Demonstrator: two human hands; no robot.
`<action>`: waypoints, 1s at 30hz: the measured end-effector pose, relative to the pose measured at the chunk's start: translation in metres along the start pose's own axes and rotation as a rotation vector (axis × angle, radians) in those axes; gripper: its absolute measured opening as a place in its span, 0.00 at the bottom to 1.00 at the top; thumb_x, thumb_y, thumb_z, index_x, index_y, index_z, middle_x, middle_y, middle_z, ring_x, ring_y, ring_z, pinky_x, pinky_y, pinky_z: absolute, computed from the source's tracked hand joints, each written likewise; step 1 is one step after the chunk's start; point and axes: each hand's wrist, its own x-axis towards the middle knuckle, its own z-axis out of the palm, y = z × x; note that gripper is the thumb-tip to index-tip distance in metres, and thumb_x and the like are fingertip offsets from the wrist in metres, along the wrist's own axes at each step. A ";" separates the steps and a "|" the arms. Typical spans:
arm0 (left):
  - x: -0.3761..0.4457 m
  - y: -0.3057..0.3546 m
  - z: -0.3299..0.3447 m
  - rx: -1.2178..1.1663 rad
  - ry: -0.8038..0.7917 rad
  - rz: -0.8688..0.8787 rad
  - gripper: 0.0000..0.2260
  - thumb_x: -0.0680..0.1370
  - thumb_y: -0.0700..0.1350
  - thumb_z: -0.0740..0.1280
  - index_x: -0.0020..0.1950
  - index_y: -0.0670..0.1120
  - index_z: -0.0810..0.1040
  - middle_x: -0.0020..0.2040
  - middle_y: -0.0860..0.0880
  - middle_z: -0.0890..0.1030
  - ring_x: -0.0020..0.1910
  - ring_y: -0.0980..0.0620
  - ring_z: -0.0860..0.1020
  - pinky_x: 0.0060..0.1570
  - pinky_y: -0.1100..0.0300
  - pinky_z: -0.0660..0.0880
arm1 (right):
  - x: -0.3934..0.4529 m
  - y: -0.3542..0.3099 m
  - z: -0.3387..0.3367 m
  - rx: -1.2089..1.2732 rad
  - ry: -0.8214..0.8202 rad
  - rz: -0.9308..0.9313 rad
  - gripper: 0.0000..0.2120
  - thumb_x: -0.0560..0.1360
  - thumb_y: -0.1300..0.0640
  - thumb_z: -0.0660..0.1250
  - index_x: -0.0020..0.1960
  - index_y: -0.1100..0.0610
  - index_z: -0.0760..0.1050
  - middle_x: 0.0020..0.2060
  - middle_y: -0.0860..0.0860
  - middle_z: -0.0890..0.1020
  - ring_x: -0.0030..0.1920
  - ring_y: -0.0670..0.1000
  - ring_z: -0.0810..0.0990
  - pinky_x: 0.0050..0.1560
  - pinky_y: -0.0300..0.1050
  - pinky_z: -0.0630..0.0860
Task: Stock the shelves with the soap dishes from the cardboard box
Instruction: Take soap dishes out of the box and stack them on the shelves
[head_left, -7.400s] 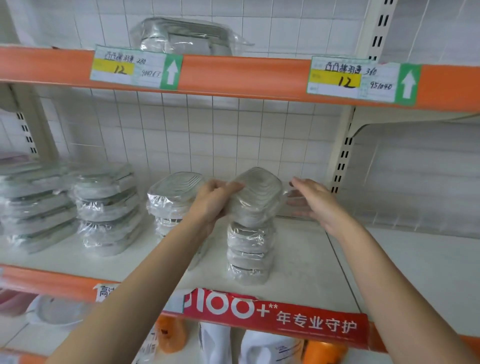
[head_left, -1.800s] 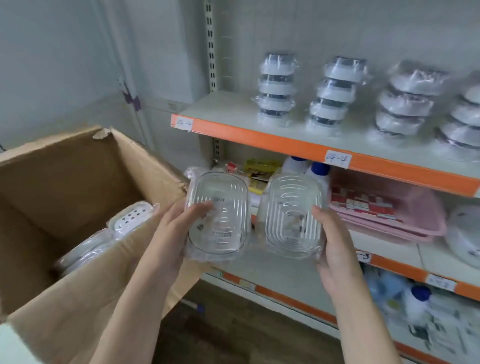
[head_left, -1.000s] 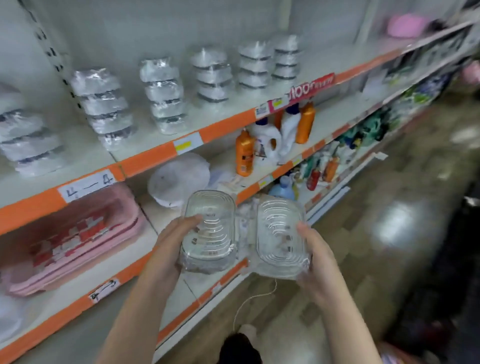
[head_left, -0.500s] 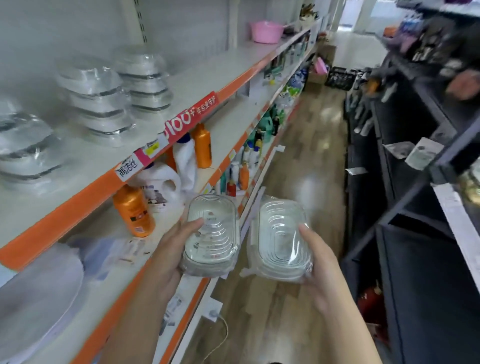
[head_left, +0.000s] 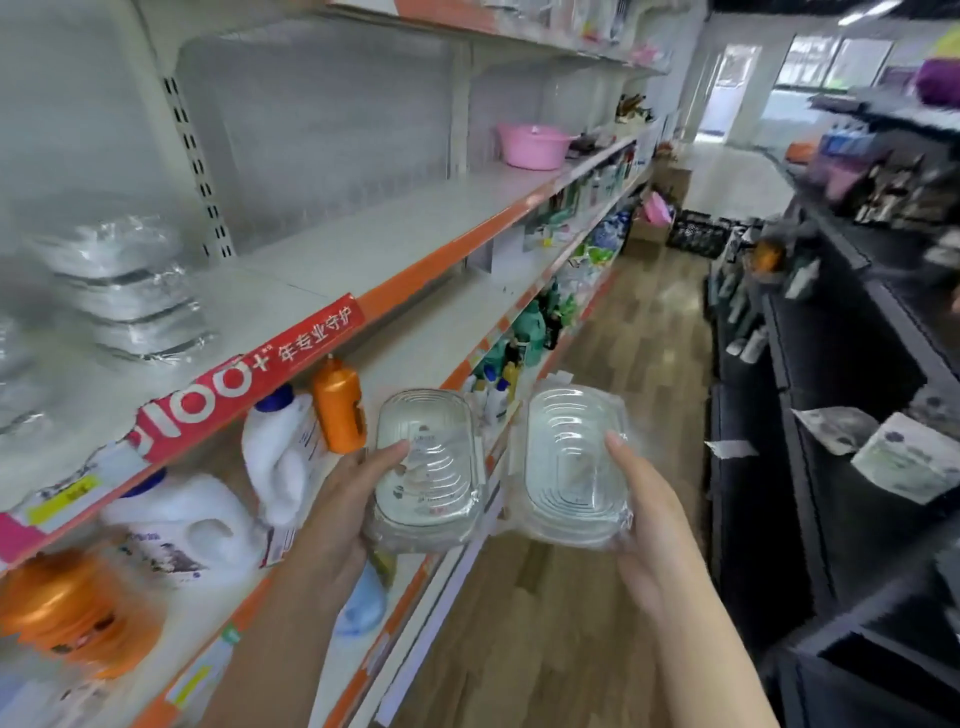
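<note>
I hold two clear plastic soap dishes wrapped in film, side by side in front of me. My left hand (head_left: 337, 514) grips the left soap dish (head_left: 423, 467) from its left edge, thumb on top. My right hand (head_left: 649, 525) grips the right soap dish (head_left: 569, 462) from its right edge, thumb across its rim. Stacks of wrapped soap dishes (head_left: 124, 291) stand blurred on the orange-edged shelf (head_left: 363, 244) at the left. The cardboard box is out of view.
White detergent jugs (head_left: 280, 447) and orange bottles (head_left: 337, 405) fill the lower shelf under a red banner (head_left: 249, 374). A pink basin (head_left: 532, 145) sits farther along the shelf. Dark shelving (head_left: 831, 415) lines the right of the wooden-floored aisle (head_left: 639, 332).
My view has swung right from the box and shelf front to look down the aisle. Both hands keep hold of the same two soap dishes, carried along the shelves.
</note>
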 end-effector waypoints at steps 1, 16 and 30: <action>0.011 0.003 0.007 0.000 0.018 0.014 0.27 0.66 0.47 0.73 0.63 0.39 0.76 0.50 0.42 0.84 0.46 0.48 0.83 0.36 0.59 0.79 | 0.019 -0.008 0.003 0.004 -0.020 0.004 0.18 0.74 0.44 0.66 0.59 0.52 0.78 0.53 0.50 0.84 0.53 0.53 0.83 0.46 0.49 0.78; 0.222 0.089 -0.035 0.019 0.422 0.330 0.33 0.59 0.51 0.75 0.59 0.37 0.73 0.49 0.37 0.81 0.42 0.44 0.82 0.35 0.55 0.76 | 0.268 -0.055 0.171 -0.133 -0.696 0.109 0.24 0.66 0.57 0.71 0.60 0.60 0.73 0.45 0.54 0.86 0.47 0.53 0.85 0.43 0.47 0.81; 0.299 0.122 -0.086 0.286 1.060 0.283 0.30 0.71 0.61 0.67 0.67 0.48 0.64 0.60 0.42 0.75 0.54 0.43 0.78 0.57 0.44 0.76 | 0.386 -0.061 0.350 -0.248 -1.078 0.049 0.27 0.64 0.51 0.75 0.58 0.62 0.74 0.49 0.55 0.84 0.48 0.52 0.85 0.42 0.47 0.78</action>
